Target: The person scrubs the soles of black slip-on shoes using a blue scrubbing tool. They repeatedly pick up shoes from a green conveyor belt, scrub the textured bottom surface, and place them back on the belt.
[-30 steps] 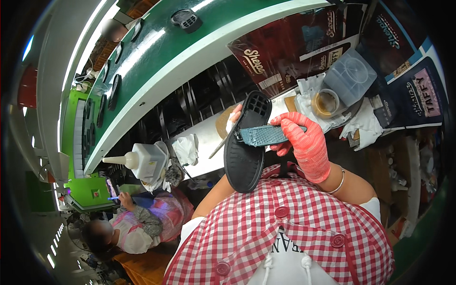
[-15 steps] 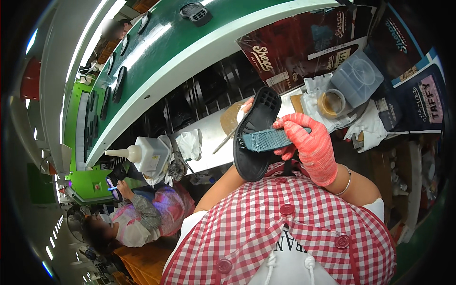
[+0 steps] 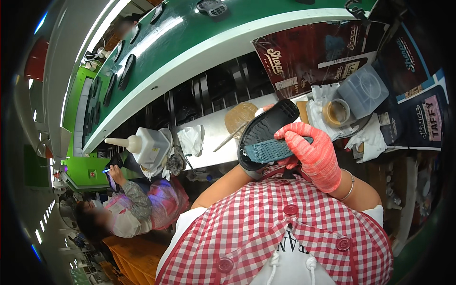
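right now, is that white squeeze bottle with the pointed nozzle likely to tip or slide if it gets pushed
The squeeze bottle looks squat and broad, so probably fairly stable. It lies tilted among rags, which may snag rather than let it slide. Its plastic walls likely give under a grip.

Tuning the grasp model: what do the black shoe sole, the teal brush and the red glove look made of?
Black shoe sole: likely moulded rubber or foam, matte, with a patterned tread. Teal brush pressed to it: seemingly hard plastic, its face dotted with short bristles; blur leaves this open. Red glove on the right hand: knitted fabric, a ribbed weave showing. The left hand is mostly hidden behind the sole.
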A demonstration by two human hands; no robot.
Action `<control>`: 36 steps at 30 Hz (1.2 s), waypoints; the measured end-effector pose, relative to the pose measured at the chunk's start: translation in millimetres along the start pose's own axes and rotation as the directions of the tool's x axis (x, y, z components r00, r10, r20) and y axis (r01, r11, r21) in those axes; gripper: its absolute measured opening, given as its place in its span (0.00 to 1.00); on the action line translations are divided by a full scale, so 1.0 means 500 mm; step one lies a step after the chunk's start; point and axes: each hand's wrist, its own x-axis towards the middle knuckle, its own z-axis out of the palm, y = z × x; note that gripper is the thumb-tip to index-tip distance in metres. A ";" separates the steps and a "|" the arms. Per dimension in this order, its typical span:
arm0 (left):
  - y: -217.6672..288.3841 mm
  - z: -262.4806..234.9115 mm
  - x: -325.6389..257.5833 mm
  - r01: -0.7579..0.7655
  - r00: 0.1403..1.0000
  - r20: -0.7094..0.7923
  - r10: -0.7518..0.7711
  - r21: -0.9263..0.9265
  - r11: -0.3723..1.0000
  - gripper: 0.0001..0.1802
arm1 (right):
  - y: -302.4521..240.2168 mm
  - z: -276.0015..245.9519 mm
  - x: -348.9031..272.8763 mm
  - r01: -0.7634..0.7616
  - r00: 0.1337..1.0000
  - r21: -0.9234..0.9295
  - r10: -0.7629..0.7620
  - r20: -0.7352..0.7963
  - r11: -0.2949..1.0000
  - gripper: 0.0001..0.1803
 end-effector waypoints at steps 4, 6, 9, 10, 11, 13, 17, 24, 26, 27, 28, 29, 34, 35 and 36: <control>-0.011 0.000 -0.002 0.129 0.991 0.061 -0.118 -0.222 0.966 0.17 | -0.016 -0.001 0.004 0.015 1.000 -0.089 -0.013 0.022 0.996 0.11; -0.019 0.014 -0.014 0.063 0.996 0.062 -0.062 -0.005 0.998 0.16 | -0.025 -0.005 0.008 0.014 0.999 -0.134 -0.009 0.042 0.991 0.12; -0.021 0.047 -0.027 0.012 0.999 0.045 -0.030 0.353 0.935 0.17 | -0.039 -0.012 0.015 0.011 0.998 -0.202 0.002 0.064 0.979 0.13; -0.025 0.048 -0.027 0.030 0.998 0.046 -0.050 0.364 0.931 0.16 | -0.043 -0.016 0.019 0.017 0.997 -0.216 0.001 0.080 0.976 0.14; -0.029 0.049 -0.027 0.047 0.997 0.047 -0.069 0.374 0.926 0.15 | -0.046 -0.019 0.023 0.023 0.995 -0.229 0.000 0.097 0.973 0.14; -0.029 0.071 -0.022 0.090 0.992 0.049 -0.120 0.407 0.909 0.08 | -0.054 -0.020 0.028 0.036 0.993 -0.236 -0.008 0.116 0.971 0.14; -0.022 0.077 -0.030 0.000 0.997 0.039 -0.071 0.874 0.486 0.11 | -0.075 -0.017 0.042 0.006 0.993 -0.300 0.029 0.112 0.954 0.13; 0.012 0.146 -0.020 -0.193 0.981 0.192 -0.039 0.981 0.000 0.22 | -0.079 -0.029 0.080 0.103 0.978 -0.393 -0.020 0.208 0.914 0.12; 0.009 0.137 -0.023 -0.215 0.977 0.215 -0.003 0.975 0.051 0.24 | -0.081 -0.027 0.087 0.112 0.974 -0.419 -0.015 0.227 0.901 0.12; 0.006 0.133 -0.024 -0.225 0.974 0.225 0.014 0.971 0.077 0.25 | -0.082 -0.027 0.090 0.108 0.973 -0.432 -0.008 0.229 0.896 0.12; 0.007 0.132 -0.024 -0.194 0.981 0.194 -0.005 0.979 0.061 0.26 | -0.082 -0.027 0.094 0.105 0.973 -0.444 0.000 0.231 0.890 0.12; 0.009 0.132 -0.025 -0.162 0.986 0.163 -0.024 0.986 0.045 0.27 | -0.082 -0.027 0.097 0.108 0.972 -0.433 -0.003 0.236 0.895 0.12; 0.007 0.128 -0.026 -0.092 0.993 0.104 -0.062 0.980 0.177 0.31 | -0.072 -0.037 0.116 0.204 0.950 -0.439 -0.069 0.304 0.875 0.12; 0.010 0.131 -0.027 -0.088 0.992 0.102 -0.069 0.980 0.178 0.32 | -0.079 -0.035 0.116 0.163 0.955 -0.431 -0.032 0.296 0.888 0.12; 0.013 0.132 -0.028 -0.067 0.993 0.084 -0.082 0.980 0.188 0.33 | -0.079 -0.036 0.117 0.159 0.954 -0.429 -0.026 0.298 0.889 0.12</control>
